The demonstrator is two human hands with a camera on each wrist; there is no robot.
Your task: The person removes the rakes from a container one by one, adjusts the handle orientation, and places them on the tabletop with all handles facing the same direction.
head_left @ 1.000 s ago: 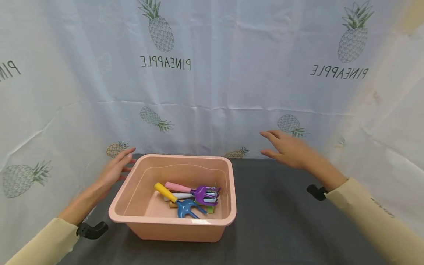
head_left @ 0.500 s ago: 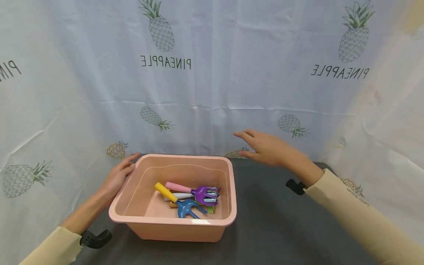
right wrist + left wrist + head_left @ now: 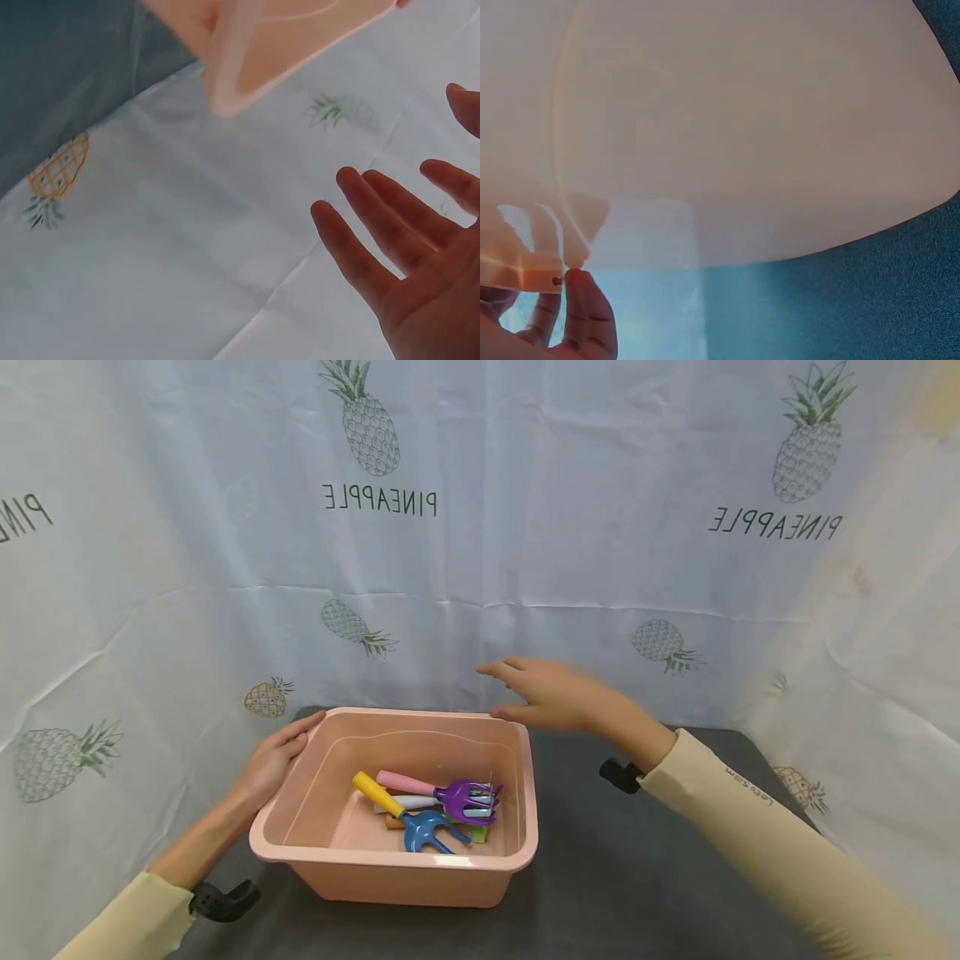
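A pink plastic basin (image 3: 405,860) stands on the dark table. Inside lie a blue hand rake (image 3: 424,828) with a yellow handle and a purple hand rake (image 3: 459,797) with a pink handle. Under these show a whitish handle (image 3: 408,804), a brown handle and a bit of green. My left hand (image 3: 270,767) grips the basin's left rim near the back corner; in the left wrist view its fingertips (image 3: 581,289) curl up beneath the rim. Fingers spread and holding nothing, my right hand (image 3: 551,692) hovers by the back right corner.
A white curtain (image 3: 480,543) printed with pineapples hangs behind the table and along both sides. Dark tabletop (image 3: 615,852) extends to the basin's right. Each wrist wears a black strap (image 3: 621,775).
My right hand has moved left, from over the table's right side to the basin's back right corner. My left hand has slid up onto the rim and taken hold. The basin stays put.
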